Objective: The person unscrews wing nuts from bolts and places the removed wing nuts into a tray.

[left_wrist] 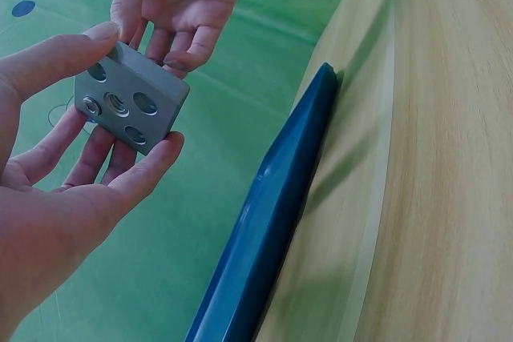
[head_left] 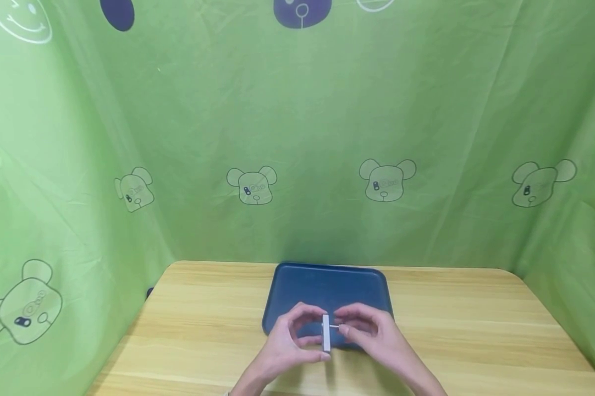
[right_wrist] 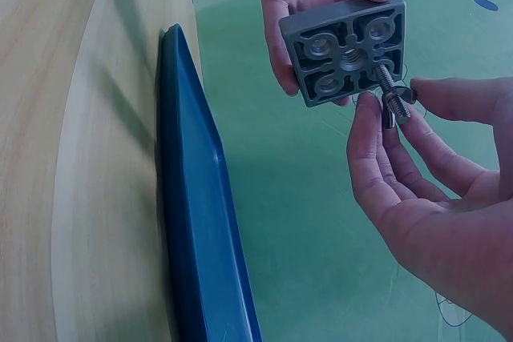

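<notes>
In the head view my left hand grips a grey square block by its edges, holding it upright over the near part of a blue tray. The left wrist view shows the block's flat face with several round holes and a bolt head in one corner hole. From the ribbed face, the threaded bolt sticks out toward my right hand. A wing nut sits on the bolt near its end, and the right thumb and fingers pinch it.
The blue tray lies on a light wood table, behind and below the hands. Green cloth printed with bear heads stands along the table's back and both sides.
</notes>
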